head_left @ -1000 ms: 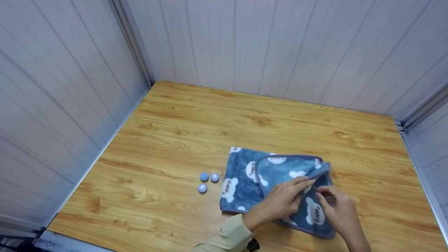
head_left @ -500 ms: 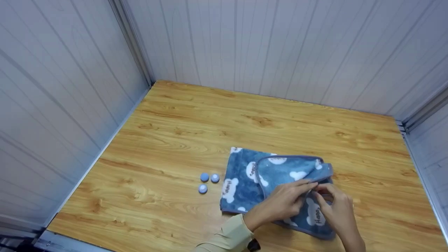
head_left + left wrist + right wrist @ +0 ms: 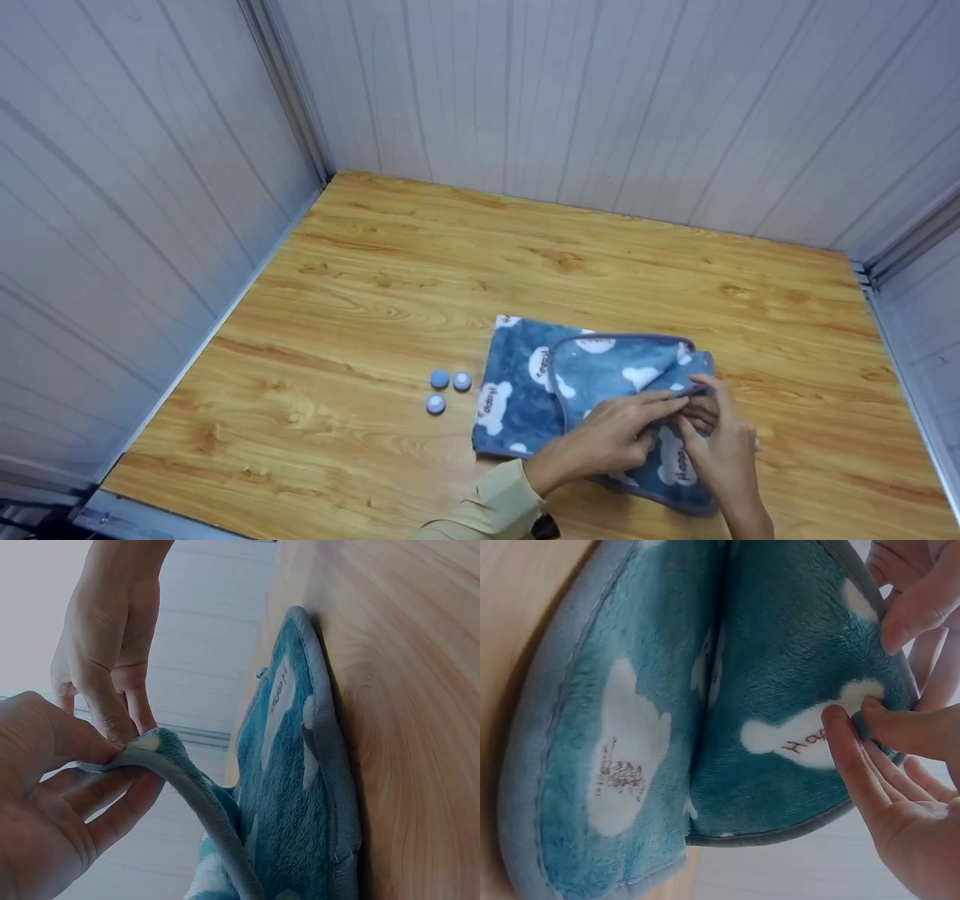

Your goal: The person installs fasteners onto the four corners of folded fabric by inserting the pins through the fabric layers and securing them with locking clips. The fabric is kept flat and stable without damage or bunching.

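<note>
A folded blue fleece blanket [image 3: 525, 390] with white bear shapes, "Happy" lettering and grey-blue edging lies at the table's front right. My left hand [image 3: 611, 431] pinches a raised flap of it by the bound edge, thumb on one side and fingers on the other in the left wrist view. Close to that grip, my right hand [image 3: 724, 450] is at the same flap. In the right wrist view its thumb and index finger pinch a small blue-grey disc [image 3: 863, 725] against the flap's fleece. Fingers and cloth partly hide the disc.
Several small round blue pieces [image 3: 436, 403], some with pale knobs, lie left of the blanket. Another small pale piece [image 3: 757, 445] shows just right of my right hand. Pale panel walls [image 3: 480, 97] stand behind and beside the wood-grain table [image 3: 360, 300].
The dark thin thing seen at my right fingertips a second ago is out of sight. My right hand has closed in on the flap's edge, its index finger now higher. My left hand has barely moved.
</note>
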`<action>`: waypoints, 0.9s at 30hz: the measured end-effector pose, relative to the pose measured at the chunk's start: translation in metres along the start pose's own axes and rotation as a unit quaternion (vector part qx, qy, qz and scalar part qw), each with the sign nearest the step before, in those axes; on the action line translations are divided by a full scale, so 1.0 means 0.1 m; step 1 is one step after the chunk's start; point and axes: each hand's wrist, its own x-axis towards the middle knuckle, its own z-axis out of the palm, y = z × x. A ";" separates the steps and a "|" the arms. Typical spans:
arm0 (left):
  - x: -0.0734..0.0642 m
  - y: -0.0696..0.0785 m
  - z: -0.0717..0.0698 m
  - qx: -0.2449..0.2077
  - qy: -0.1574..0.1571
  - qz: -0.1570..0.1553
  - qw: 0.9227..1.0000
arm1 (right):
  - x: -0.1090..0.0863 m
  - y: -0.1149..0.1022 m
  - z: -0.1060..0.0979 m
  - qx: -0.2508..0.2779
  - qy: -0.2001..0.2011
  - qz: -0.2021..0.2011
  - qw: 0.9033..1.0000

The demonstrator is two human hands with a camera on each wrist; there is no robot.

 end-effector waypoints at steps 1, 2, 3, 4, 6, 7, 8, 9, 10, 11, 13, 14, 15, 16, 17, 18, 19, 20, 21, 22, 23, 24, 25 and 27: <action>0.00 0.00 0.00 0.004 -0.005 0.001 1.000 | 0.00 0.00 0.00 -0.001 -0.002 -0.004 1.000; -0.01 0.00 0.01 0.008 -0.009 0.003 1.000 | 0.00 0.01 0.00 -0.003 -0.003 -0.009 1.000; -0.01 0.01 0.01 0.013 -0.013 0.004 1.000 | 0.00 0.01 0.00 -0.004 -0.003 -0.010 1.000; -0.02 0.01 0.01 0.018 -0.017 0.006 1.000 | -0.01 0.01 0.00 -0.001 -0.002 -0.011 1.000; -0.02 0.01 0.02 0.027 -0.024 0.011 0.999 | -0.01 0.01 0.00 0.002 0.001 -0.007 1.000; -0.03 0.01 0.02 0.031 -0.028 0.014 0.999 | -0.02 0.02 0.00 0.005 0.003 -0.004 1.000; -0.03 0.02 0.02 0.035 -0.029 0.018 0.999 | -0.02 0.02 0.00 0.008 0.005 -0.001 1.000; -0.04 0.02 0.02 0.037 -0.030 0.020 0.999 | -0.03 0.02 0.00 0.010 0.008 0.003 1.000; -0.04 0.02 0.02 0.037 -0.032 0.023 0.999 | -0.03 0.02 0.00 0.012 0.010 0.005 1.000; -0.05 0.03 0.02 0.036 -0.035 0.025 0.998 | -0.04 0.02 0.00 0.015 0.011 0.007 1.000; -0.06 0.03 0.02 0.037 -0.037 0.028 0.998 | -0.04 0.02 0.01 0.020 0.013 0.012 1.000; -0.07 0.04 0.01 0.037 -0.038 0.029 0.998 | -0.05 0.02 0.01 0.021 0.014 0.015 1.000; -0.08 0.04 0.01 0.035 -0.038 0.030 0.998 | -0.05 0.02 0.01 0.021 0.013 0.018 1.000; -0.09 0.04 0.00 0.031 -0.038 0.031 0.998 | -0.06 0.02 0.01 0.023 0.013 0.022 0.999; -0.10 0.04 0.00 0.030 -0.035 0.034 0.998 | -0.06 0.02 0.01 0.023 0.014 0.027 0.999; -0.11 0.05 -0.01 0.030 -0.031 0.037 0.998 | -0.06 0.02 0.01 0.020 0.015 0.032 0.999; -0.12 0.05 -0.01 0.029 -0.026 0.039 0.998 | -0.07 0.01 0.01 0.019 0.016 0.037 0.999; -0.14 0.04 -0.02 0.029 -0.020 0.041 0.999 | -0.07 0.01 0.01 0.017 0.017 0.042 0.999; -0.15 0.04 -0.03 0.027 -0.015 0.042 0.999 | -0.07 0.00 0.00 0.015 0.018 0.047 0.999; -0.16 0.04 -0.04 0.023 -0.013 0.041 0.999 | -0.07 0.00 -0.01 0.013 0.019 0.052 0.998; -0.17 0.03 -0.05 0.018 -0.012 0.040 0.999 | -0.07 0.00 -0.01 0.010 0.020 0.056 0.998; -0.18 0.03 -0.06 0.012 -0.015 0.035 0.999 | -0.08 -0.01 -0.01 0.008 0.020 0.059 0.998; -0.19 0.02 -0.07 0.007 -0.018 0.031 0.999 | -0.08 -0.01 -0.02 0.006 0.019 0.061 0.998; -0.21 0.01 -0.09 -0.005 -0.027 0.023 0.999 | -0.08 -0.01 -0.02 0.004 0.018 0.066 0.998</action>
